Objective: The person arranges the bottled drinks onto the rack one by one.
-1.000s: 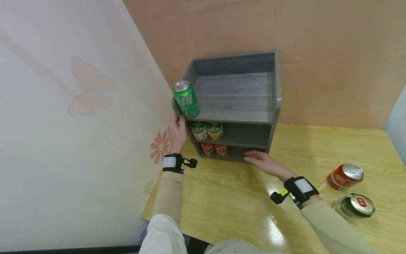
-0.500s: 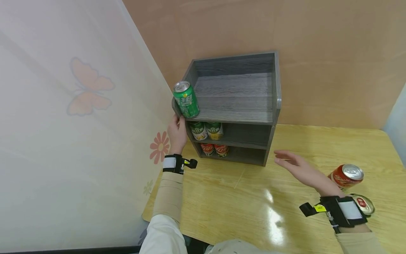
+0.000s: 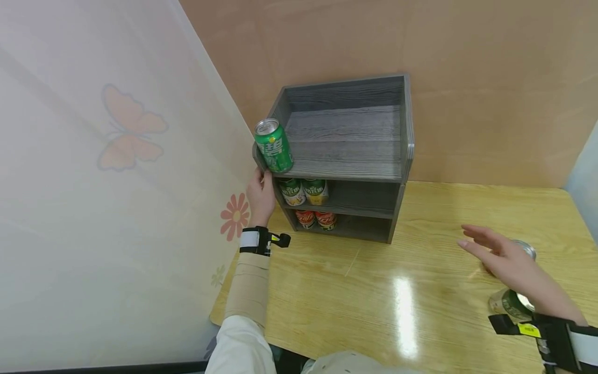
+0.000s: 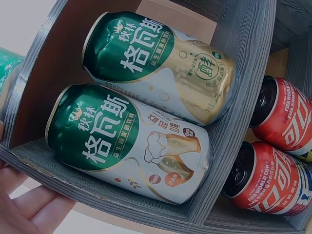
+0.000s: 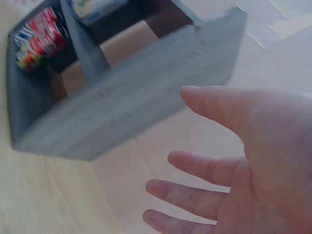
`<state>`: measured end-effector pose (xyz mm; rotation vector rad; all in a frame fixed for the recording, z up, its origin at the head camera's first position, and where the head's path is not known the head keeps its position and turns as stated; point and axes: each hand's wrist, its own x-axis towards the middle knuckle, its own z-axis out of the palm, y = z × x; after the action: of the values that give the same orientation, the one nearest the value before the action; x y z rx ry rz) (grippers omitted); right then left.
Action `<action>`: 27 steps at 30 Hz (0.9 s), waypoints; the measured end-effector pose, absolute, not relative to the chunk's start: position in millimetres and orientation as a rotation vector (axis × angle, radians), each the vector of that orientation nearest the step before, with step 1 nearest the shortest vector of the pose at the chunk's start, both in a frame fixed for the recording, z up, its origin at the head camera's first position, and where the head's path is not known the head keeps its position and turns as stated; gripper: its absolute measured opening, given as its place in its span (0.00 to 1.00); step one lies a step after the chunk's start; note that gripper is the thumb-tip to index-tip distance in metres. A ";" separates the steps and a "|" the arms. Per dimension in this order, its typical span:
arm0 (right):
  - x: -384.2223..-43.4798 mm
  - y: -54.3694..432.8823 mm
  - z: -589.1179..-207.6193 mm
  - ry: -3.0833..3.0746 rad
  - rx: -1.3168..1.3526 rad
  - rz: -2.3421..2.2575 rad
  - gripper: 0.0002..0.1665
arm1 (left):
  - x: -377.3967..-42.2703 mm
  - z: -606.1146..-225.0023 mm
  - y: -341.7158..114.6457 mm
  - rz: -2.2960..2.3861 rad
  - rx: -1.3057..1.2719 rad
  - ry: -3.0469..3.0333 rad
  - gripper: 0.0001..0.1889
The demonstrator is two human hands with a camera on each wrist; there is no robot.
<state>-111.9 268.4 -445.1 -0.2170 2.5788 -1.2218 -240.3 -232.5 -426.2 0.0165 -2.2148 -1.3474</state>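
My left hand (image 3: pixel 260 197) holds the left side panel of a grey wooden shelf (image 3: pixel 348 135), its fingers (image 4: pixel 36 207) against the panel's outer face. Just above that hand, a green soda can (image 3: pixel 274 148) stands at the top level's front left corner. The middle level bears a green-and-white kvass can (image 4: pixel 131 146) and a green-and-gold one (image 4: pixel 161 68), side by side. On the bottom level are two red cola cans (image 4: pixel 265 178). My right hand (image 3: pixel 518 270), fingers spread and holding nothing, hovers over a red can (image 3: pixel 527 248), mostly hidden behind it, and a green-and-cream can (image 3: pixel 506 304).
The shelf stands on a light wood table (image 3: pixel 345 306), close to a white wall (image 3: pixel 140 249) with butterfly and flower prints on the left. A brown backdrop (image 3: pixel 490 104) rises behind it. Glare lies on the table's middle.
My right hand has moved right, away from the shelf's lower front, to over the two cans on the table. The left hand and the shelf have kept their place.
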 end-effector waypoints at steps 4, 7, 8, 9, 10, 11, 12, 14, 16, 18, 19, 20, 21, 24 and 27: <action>-110.5 287.1 -440.7 2.623 -0.134 -1.240 0.43 | -240.5 -426.3 -231.9 -1.353 0.019 -2.208 0.18; -108.3 301.0 -439.5 2.657 -0.080 -1.254 0.44 | -240.2 -425.9 -231.4 -1.361 0.006 -2.199 0.18; -107.4 305.3 -439.6 2.674 -0.056 -1.255 0.45 | -240.2 -425.8 -231.3 -1.362 0.001 -2.198 0.17; -106.0 309.9 -439.7 2.683 -0.033 -1.252 0.45 | -240.0 -425.5 -231.1 -1.363 -0.002 -2.198 0.17; -104.7 314.0 -440.1 2.708 -0.015 -1.250 0.45 | -240.0 -425.5 -231.1 -1.364 -0.004 -2.198 0.17; -103.2 317.9 -441.0 2.732 0.006 -1.254 0.45 | -239.9 -425.4 -231.1 -1.365 -0.006 -2.197 0.17; -101.7 321.6 -441.8 2.756 0.031 -1.250 0.45 | -239.8 -425.3 -231.1 -1.366 -0.007 -2.196 0.17; -99.1 327.6 -444.3 2.818 0.065 -1.236 0.44 | -239.9 -425.2 -231.3 -1.365 -0.004 -2.199 0.17; -96.9 332.5 -448.5 2.882 0.107 -1.235 0.43 | -240.0 -425.4 -231.7 -1.367 -0.005 -2.198 0.17; -95.0 337.9 -454.4 2.934 0.135 -1.225 0.43 | -239.8 -425.2 -232.0 -1.367 -0.003 -2.201 0.17; -94.0 340.5 -457.7 2.953 0.143 -1.230 0.42 | -239.7 -425.3 -232.3 -1.365 0.002 -2.203 0.17; -93.0 343.1 -461.4 2.964 0.152 -1.239 0.42 | -239.5 -425.3 -232.5 -1.366 0.005 -2.204 0.18; -91.4 345.7 -466.6 2.970 0.161 -1.263 0.42 | -239.4 -425.3 -232.8 -1.367 0.005 -2.202 0.18; -86.2 353.4 -481.1 2.922 0.195 -1.273 0.42 | -239.6 -425.8 -233.7 -1.363 0.005 -2.199 0.18; -80.9 359.0 -493.0 2.786 0.239 -1.270 0.44 | -240.4 -426.5 -234.4 -1.361 -0.006 -2.191 0.18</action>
<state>-80.9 359.0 -493.0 0.2391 2.7863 -1.2697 -240.4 -234.4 -426.5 -0.0057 -2.1912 -1.3614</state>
